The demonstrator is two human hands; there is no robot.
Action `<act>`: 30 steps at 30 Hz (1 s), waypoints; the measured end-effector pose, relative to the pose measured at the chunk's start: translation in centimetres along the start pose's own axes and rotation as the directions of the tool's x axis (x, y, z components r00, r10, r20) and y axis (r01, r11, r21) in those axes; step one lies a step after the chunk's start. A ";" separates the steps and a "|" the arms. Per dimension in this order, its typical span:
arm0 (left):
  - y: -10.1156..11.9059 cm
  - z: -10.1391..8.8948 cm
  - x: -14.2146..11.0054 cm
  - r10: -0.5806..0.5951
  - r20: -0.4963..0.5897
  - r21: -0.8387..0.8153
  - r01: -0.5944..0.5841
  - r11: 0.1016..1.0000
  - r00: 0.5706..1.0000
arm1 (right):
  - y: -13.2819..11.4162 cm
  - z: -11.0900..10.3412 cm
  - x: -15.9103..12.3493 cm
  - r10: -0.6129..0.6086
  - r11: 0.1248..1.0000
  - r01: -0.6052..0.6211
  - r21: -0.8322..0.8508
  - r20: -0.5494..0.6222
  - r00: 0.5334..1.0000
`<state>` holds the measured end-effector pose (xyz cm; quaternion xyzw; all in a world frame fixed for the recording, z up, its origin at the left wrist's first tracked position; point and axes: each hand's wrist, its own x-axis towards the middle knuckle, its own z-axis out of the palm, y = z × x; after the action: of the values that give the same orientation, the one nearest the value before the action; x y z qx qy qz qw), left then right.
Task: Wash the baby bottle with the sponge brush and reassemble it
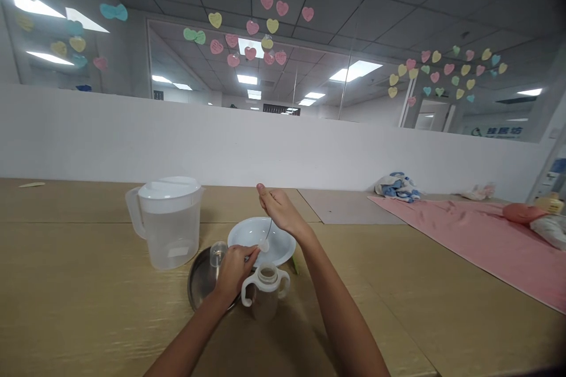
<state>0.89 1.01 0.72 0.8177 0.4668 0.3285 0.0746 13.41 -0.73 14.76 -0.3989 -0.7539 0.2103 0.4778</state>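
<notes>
My left hand (235,271) pinches a small translucent bottle nipple (264,245) above the near side of a white bowl (286,245). Higher up, my right hand (279,208) is closed on a thin dark wire-like stick (269,228), probably a fine brush, whose lower end reaches the nipple. Whether the tip is inside it, I cannot tell. An uncapped baby bottle (265,300) with two white side handles stands upright in front of the bowl. Partly behind my left hand lies a round metal tray (200,283), with a clear cap (218,253) at its far side.
A lidded pitcher (172,235) of water stands left of the bowl. A thin green item (295,265) lies by the bowl's right edge. Further right are a pink cloth (455,241) and a crumpled blue-and-white cloth (398,187). A low white wall (265,147) borders the table's back.
</notes>
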 end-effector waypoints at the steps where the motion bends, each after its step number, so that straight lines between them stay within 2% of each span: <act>1: 0.0 0.0 0.0 0.008 0.000 -0.010 -0.008 1.000 1.000 | 0.1 0.0 0.0 0.000 1.000 0.000 0.014 0.000 1.000; 10: -0.2 0.4 0.2 0.003 0.010 0.004 -0.003 1.000 1.000 | 0.0 1.2 0.1 -0.004 0.990 0.009 0.140 -0.037 0.999; 17: -0.3 0.5 0.1 0.008 0.010 0.006 -0.008 1.000 1.000 | 0.1 1.1 0.1 -0.003 0.989 0.014 0.147 -0.077 0.997; 23: -0.1 0.2 0.1 0.015 0.029 -0.005 -0.015 1.000 0.999 | -0.1 1.1 0.0 -0.011 0.991 0.022 0.133 -0.080 0.997; 30: -0.2 0.3 0.1 0.024 0.004 0.009 -0.024 1.000 1.000 | 0.0 1.1 0.0 0.001 0.992 0.008 0.128 -0.073 0.997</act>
<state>0.95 1.25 0.39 0.8240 0.4585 0.3258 0.0680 12.41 -0.60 14.25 -0.3733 -0.7217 0.2427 0.5300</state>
